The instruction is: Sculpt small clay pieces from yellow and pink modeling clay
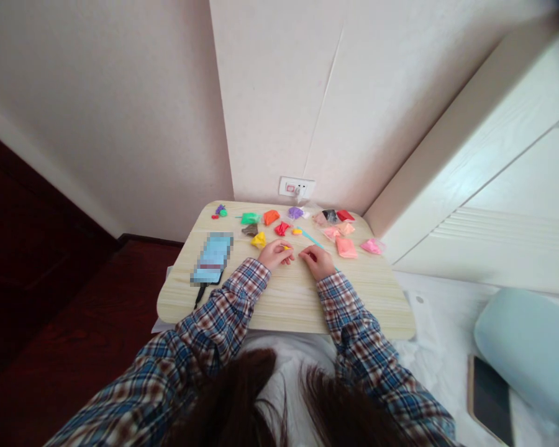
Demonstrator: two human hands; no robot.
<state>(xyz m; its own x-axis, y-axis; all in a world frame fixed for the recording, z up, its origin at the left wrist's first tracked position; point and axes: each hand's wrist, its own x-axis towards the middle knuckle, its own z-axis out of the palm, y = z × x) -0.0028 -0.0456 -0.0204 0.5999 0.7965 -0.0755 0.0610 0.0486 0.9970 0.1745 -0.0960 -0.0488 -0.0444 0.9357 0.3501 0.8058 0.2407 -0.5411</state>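
Observation:
Over the middle of the small table, my left hand (276, 254) is closed, with a small piece of yellow modelling clay (286, 248) between thumb and fingers. My right hand (318, 262) is just to its right, fingertips pinched together; whatever they hold, if anything, is too small to make out. Beyond the hands lie a yellow-orange clay piece (297, 231) and a thin light-blue stick (309, 236), which runs behind the right hand. A yellow clay packet (259, 240) is close to the left hand, and a red one (282, 229) sits farther back.
More clay packets line the back: green (250, 218), orange (271, 217), purple (295, 213), salmon (346, 248) and pink (371, 246). Small coloured clay pieces (222, 211) lie at the back left. A phone (213, 256) with a cable is on the left. A wall socket (297, 187) is behind.

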